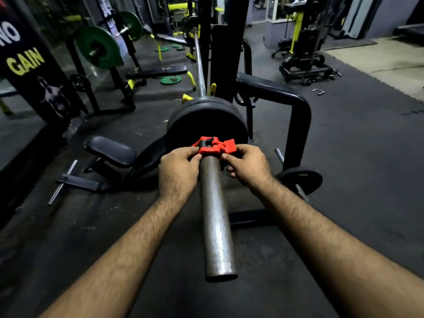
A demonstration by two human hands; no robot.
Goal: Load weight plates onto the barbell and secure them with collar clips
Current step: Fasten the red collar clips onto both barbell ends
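Bare sleeve end, hands apparently gripping collar

Dim gym, dark rubber floor. At left, black banner lettered "GAIN" in yellow. Behind it, green plates on a second bar, racked over a flat bench. More green discs flat on the floor near that bench. Lower left, padded seat on a black frame. At right, curved black rack tube, with a small black plate on a peg just beside its upright. Farther back, yellow-and-black machine by a pale mat. Small metal handle loose on the floor between them.
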